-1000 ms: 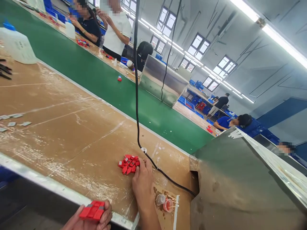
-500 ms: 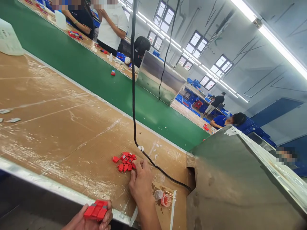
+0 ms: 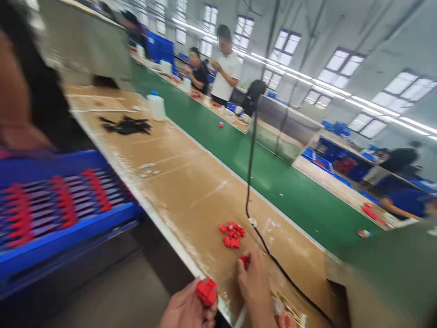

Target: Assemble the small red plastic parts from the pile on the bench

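Observation:
My left hand (image 3: pixel 189 304) is closed around red plastic pieces (image 3: pixel 206 291) with grey patches, just off the table's near edge. My right hand (image 3: pixel 254 278) pinches one small red piece (image 3: pixel 245 261) between thumb and fingers, low over the brown table. Just beyond it lies a loose pile of red pieces (image 3: pixel 232 234). Close to my right wrist stand a small clear cup and a cup of red liquid (image 3: pixel 286 319) with thin sticks, partly cut off by the frame. Motion blur hides the finer shape of the held parts.
A black cable (image 3: pixel 273 259) hangs down and runs across the brown table (image 3: pixel 177 182). Beyond it stretches a green belt (image 3: pixel 211 132). At left, a blue crate (image 3: pixel 68 232) holds rows of red and grey parts. A white bottle (image 3: pixel 156 107), black strips (image 3: pixel 126 125) and several people are farther off.
The camera has swung left, bringing the blue crate and a nearby person's arm into view. My right hand has come away from the pile with a red piece; my left keeps its hold.

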Motion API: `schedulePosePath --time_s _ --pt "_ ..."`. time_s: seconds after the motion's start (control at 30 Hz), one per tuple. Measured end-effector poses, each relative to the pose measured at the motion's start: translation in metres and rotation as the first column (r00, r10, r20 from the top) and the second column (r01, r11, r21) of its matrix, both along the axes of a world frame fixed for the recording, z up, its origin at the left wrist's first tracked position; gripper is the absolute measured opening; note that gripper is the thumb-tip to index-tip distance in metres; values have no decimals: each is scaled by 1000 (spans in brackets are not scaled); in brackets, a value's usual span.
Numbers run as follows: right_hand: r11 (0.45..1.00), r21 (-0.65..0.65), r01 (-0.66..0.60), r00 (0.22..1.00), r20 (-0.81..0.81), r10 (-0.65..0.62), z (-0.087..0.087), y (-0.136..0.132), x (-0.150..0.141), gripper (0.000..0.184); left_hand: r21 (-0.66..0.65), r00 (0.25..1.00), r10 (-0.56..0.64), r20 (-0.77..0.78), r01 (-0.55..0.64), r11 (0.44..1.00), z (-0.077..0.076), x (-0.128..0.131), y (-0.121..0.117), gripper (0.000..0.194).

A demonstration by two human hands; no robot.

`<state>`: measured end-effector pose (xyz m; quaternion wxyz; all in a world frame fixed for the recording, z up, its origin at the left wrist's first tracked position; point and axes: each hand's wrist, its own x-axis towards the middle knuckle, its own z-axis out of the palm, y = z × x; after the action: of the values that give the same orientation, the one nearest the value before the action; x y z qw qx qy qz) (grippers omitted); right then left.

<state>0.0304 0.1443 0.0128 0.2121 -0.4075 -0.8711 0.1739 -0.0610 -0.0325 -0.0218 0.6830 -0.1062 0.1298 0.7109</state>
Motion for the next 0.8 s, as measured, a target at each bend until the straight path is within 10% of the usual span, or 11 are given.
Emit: schedulePosePath --time_s 0.23,0.47,0.8 --pt "959 -284 -10 995 -100 -19 0 -2 1 33 -1 998 39 -42 -39 999 0 0 8 66" --pt "931 -318 178 977 -54 -205 10 -28 0 42 -1 998 22 -63 -22 1000 -5 1 8 62" --pt "974 -148 173 984 79 -162 6 -31 1 39 27 989 56 -139 -53 998 -26 2 13 60"
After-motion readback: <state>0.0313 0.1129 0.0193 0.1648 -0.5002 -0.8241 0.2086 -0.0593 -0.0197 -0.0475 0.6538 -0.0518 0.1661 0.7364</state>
